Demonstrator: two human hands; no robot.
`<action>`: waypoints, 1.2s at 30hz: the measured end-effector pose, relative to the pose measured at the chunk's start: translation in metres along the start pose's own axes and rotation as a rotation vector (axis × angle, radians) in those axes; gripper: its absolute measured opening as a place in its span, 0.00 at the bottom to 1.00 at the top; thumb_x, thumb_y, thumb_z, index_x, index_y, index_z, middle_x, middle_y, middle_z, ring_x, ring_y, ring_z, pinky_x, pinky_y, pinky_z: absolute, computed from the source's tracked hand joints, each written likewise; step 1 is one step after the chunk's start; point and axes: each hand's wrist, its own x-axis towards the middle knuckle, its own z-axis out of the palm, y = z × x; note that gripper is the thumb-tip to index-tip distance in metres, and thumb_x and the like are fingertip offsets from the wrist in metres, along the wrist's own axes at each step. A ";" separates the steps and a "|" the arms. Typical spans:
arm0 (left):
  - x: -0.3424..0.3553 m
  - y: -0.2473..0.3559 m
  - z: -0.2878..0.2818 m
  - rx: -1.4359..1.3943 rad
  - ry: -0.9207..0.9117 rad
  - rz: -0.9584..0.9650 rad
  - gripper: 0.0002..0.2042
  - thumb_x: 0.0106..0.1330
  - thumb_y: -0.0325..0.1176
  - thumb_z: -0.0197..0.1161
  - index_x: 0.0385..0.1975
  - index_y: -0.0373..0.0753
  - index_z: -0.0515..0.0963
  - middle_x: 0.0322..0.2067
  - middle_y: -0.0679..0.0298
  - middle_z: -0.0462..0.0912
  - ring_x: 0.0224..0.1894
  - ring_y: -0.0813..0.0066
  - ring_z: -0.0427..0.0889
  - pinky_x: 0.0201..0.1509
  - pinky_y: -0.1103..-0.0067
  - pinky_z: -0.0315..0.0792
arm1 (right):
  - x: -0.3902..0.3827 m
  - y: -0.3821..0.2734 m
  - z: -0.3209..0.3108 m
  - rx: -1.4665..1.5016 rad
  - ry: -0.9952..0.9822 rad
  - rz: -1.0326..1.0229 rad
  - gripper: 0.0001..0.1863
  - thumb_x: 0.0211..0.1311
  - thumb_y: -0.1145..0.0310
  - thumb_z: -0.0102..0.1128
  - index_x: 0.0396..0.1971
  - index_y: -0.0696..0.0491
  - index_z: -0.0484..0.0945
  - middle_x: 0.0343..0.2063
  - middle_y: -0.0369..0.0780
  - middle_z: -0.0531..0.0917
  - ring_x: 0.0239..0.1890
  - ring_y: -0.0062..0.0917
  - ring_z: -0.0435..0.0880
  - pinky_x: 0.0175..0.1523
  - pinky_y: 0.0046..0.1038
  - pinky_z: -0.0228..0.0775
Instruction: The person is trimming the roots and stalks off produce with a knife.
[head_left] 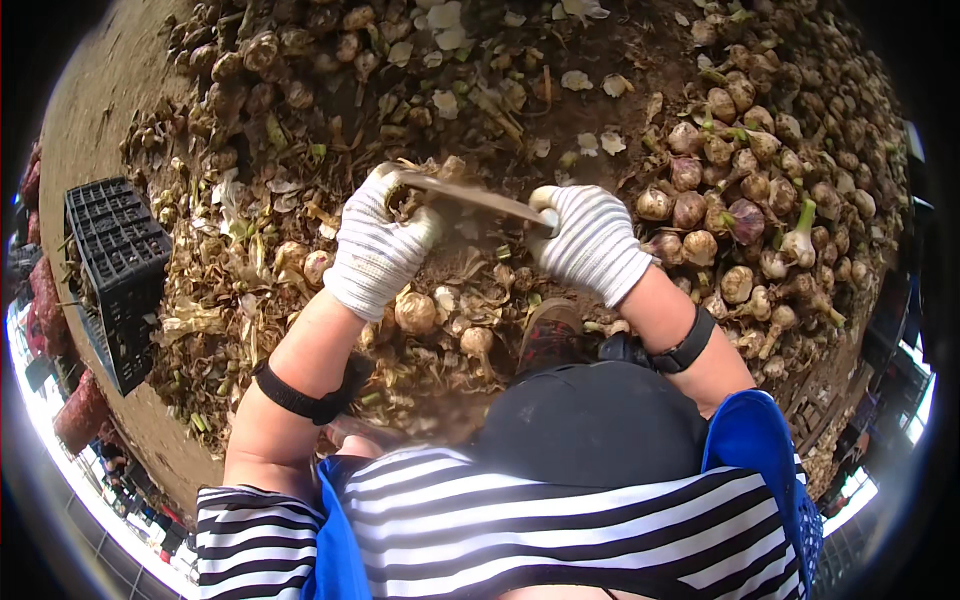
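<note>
My right hand (590, 235), in a white knit glove, is closed around the end of a knife (480, 197) with a long, flat, brownish blade, slightly blurred. The blade reaches left to my left hand (385, 240), gloved the same way. There the fingers are closed on a dirty brown garlic bulb (405, 203), mostly hidden by the glove and the blade. Below the hands, loose garlic bulbs (415, 312) lie among dry skins and cut stalks.
A large heap of garlic bulbs (740, 190) spreads along the right, with more bulbs (260, 50) at the far left. Dry husks (215, 290) cover the ground on the left. Beyond them a black plastic crate (118, 250) lies tipped. My shoe (550, 335) is below the right hand.
</note>
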 end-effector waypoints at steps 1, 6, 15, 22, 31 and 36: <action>-0.001 0.005 -0.002 0.082 0.041 0.086 0.11 0.58 0.25 0.65 0.41 0.37 0.75 0.34 0.63 0.80 0.34 0.77 0.81 0.41 0.82 0.76 | 0.007 0.000 -0.003 -0.042 -0.172 0.139 0.11 0.44 0.65 0.55 0.30 0.50 0.80 0.26 0.48 0.81 0.33 0.42 0.81 0.39 0.38 0.73; 0.042 0.056 -0.044 -0.048 -0.082 -0.013 0.22 0.64 0.47 0.59 0.55 0.42 0.72 0.45 0.65 0.76 0.41 0.80 0.78 0.43 0.80 0.76 | -0.002 0.066 0.034 -0.061 -0.077 0.345 0.20 0.46 0.63 0.53 0.40 0.53 0.80 0.38 0.50 0.81 0.43 0.41 0.80 0.50 0.35 0.72; 0.031 -0.008 -0.166 1.400 -0.205 -0.217 0.26 0.67 0.58 0.46 0.40 0.39 0.80 0.34 0.57 0.84 0.33 0.67 0.82 0.43 0.73 0.76 | 0.018 0.077 0.038 0.333 0.097 0.325 0.22 0.44 0.64 0.58 0.40 0.60 0.78 0.24 0.42 0.83 0.25 0.28 0.79 0.36 0.27 0.72; -0.029 -0.097 -0.191 0.435 -0.133 -0.676 0.25 0.56 0.37 0.70 0.52 0.39 0.70 0.39 0.62 0.81 0.40 0.72 0.79 0.43 0.74 0.75 | 0.017 0.056 0.035 0.298 0.031 0.292 0.19 0.44 0.64 0.58 0.37 0.57 0.80 0.23 0.43 0.83 0.27 0.30 0.81 0.37 0.28 0.72; 0.016 0.029 -0.056 -0.489 -0.189 -0.274 0.35 0.54 0.36 0.70 0.62 0.39 0.62 0.55 0.62 0.73 0.53 0.72 0.74 0.59 0.75 0.69 | 0.012 -0.008 0.005 -0.062 0.281 -0.202 0.07 0.44 0.67 0.56 0.26 0.50 0.79 0.17 0.45 0.78 0.22 0.41 0.79 0.28 0.36 0.71; 0.014 0.033 -0.025 -0.381 -0.163 -0.113 0.31 0.49 0.31 0.74 0.53 0.39 0.66 0.44 0.64 0.78 0.46 0.73 0.78 0.55 0.74 0.73 | 0.002 -0.003 0.004 -0.104 0.344 -0.254 0.06 0.46 0.64 0.56 0.23 0.50 0.77 0.17 0.44 0.76 0.22 0.42 0.78 0.27 0.38 0.69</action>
